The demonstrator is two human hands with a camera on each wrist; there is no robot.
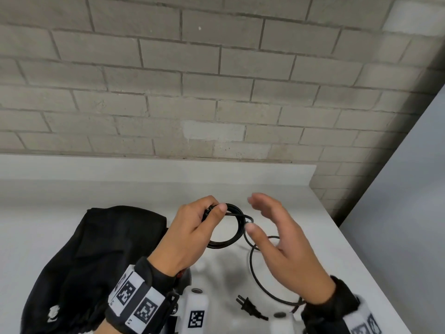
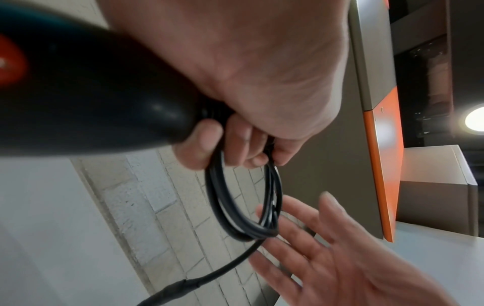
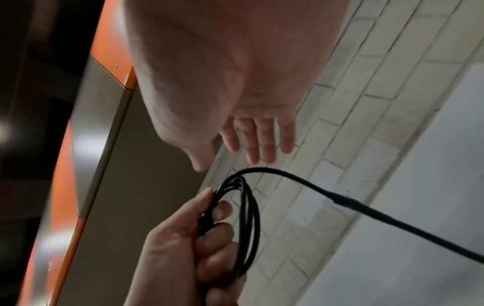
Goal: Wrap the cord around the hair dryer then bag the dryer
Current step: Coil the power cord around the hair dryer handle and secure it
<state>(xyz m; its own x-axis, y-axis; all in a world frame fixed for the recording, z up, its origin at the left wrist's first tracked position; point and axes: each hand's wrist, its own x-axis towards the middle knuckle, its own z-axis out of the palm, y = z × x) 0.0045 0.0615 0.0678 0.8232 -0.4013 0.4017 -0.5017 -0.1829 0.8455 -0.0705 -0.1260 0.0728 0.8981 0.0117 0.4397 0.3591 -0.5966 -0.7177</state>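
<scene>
Coiling: I see the left hand (image 1: 190, 233) gripping the dryer (image 2: 86, 99) handle together with several loops of cord (image 1: 231, 227), its fingers (image 2: 201, 142) curled round both.
Right hand: the right hand (image 1: 281, 242) is flat, fingers (image 3: 259, 140) straight and spread, holding nothing; in the head view the thumb tip looks to touch the coil, though I cannot be sure.
Done: as I judge it, a few turns are gathered into a ring at the left fingertips, hanging off the handle end rather than wound tight on the body.
Left: a long slack run of cord curves from beside the right thumb down under the right wrist, and the plug (image 1: 248, 307) lies on the bench (image 1: 337, 249) below both hands. I reckon this slack needs winding in, then the bagging, which has not begun.
Bag: the bag (image 1: 96, 261) lies just outside the left wrist on the bench, slumped; I cannot tell where its mouth is.
Materials: cord is smooth black round rubber, thicker at a sleeve along the free run; dryer is glossy black rounded plastic with a red patch; bag is soft matt black cloth, creased; bench is plain pale and smooth.
</scene>
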